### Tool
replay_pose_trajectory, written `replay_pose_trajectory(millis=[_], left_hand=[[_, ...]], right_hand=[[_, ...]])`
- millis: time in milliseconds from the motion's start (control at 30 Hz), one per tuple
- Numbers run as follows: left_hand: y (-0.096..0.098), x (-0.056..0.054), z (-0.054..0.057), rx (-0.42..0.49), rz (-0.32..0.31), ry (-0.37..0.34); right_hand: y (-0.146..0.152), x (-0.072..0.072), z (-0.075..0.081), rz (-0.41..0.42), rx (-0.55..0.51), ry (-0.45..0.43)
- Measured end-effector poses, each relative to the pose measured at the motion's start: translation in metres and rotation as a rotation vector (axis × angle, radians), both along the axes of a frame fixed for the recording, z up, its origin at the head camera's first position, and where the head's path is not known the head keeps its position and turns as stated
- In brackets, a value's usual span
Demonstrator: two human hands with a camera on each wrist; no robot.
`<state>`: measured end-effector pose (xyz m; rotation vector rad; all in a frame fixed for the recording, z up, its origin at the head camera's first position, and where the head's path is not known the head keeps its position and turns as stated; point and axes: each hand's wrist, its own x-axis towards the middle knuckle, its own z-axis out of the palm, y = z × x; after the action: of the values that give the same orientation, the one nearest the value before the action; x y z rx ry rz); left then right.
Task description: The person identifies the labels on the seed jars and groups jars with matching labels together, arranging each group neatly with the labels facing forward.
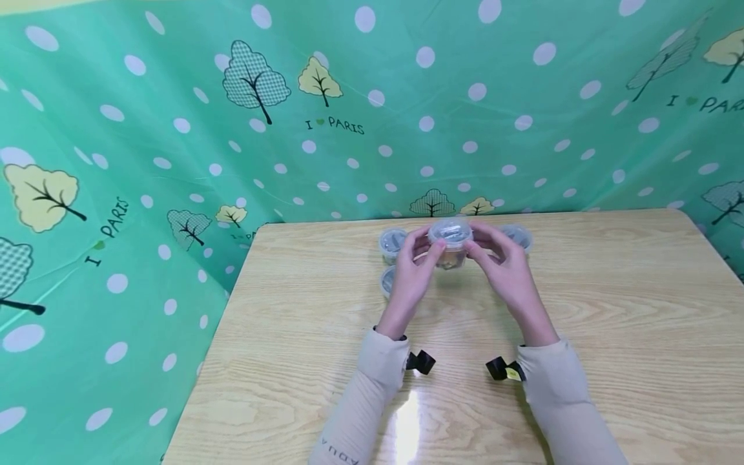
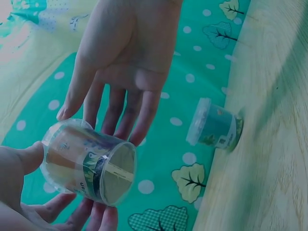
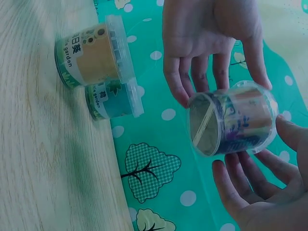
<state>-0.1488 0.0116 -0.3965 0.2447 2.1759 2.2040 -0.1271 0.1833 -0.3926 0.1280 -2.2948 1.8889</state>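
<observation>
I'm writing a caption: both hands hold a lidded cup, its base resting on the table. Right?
Not quite: the base is off the table, as the left wrist view shows. The left hand and right hand do hold the lidded cup.

Two hands (image 1: 414, 268) (image 1: 504, 266) are holding one tub (image 1: 451, 234), three more tubs (image 1: 392, 241) (image 1: 387, 282) (image 1: 517, 237) are standing on one bench (image 1: 633, 323), two sleeves (image 1: 363, 394) (image 1: 564, 387) are showing, and two black devices (image 1: 424, 362) (image 1: 497, 368) are jutting out beside them.
</observation>
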Motion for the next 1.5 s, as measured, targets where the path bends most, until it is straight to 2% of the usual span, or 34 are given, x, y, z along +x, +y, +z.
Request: replay_pose_trajectory(millis=[467, 500, 700, 733, 967, 1100, 1300, 1500], left_hand=[[-0.018, 0.006, 0.004, -0.027, -0.067, -0.016], [-0.019, 0.007, 0.007, -0.02, -0.076, -0.022], [-0.025, 0.006, 0.003, 0.008, -0.104, -0.052], [-0.026, 0.004, -0.001, 0.012, -0.108, -0.05], [-0.03, 0.003, -0.001, 0.039, -0.156, -0.044], [-0.033, 0.003, -0.003, 0.051, -0.174, -0.039], [-0.036, 0.003, -0.004, 0.044, -0.171, -0.053], [-0.037, 0.003, -0.005, 0.03, -0.152, -0.061]], right_hand=[[-0.005, 0.004, 0.003, 0.028, -0.044, -0.003], [-0.005, 0.004, 0.003, 0.031, -0.043, -0.005], [-0.006, 0.006, 0.002, 0.05, -0.019, -0.03], [-0.006, 0.006, 0.002, 0.054, -0.016, -0.035], [-0.01, 0.006, 0.004, 0.105, -0.029, -0.054], [-0.011, 0.007, 0.005, 0.142, -0.008, -0.11], [-0.015, 0.007, 0.004, 0.195, -0.021, -0.157], [-0.018, 0.006, 0.002, 0.176, -0.055, -0.152]])
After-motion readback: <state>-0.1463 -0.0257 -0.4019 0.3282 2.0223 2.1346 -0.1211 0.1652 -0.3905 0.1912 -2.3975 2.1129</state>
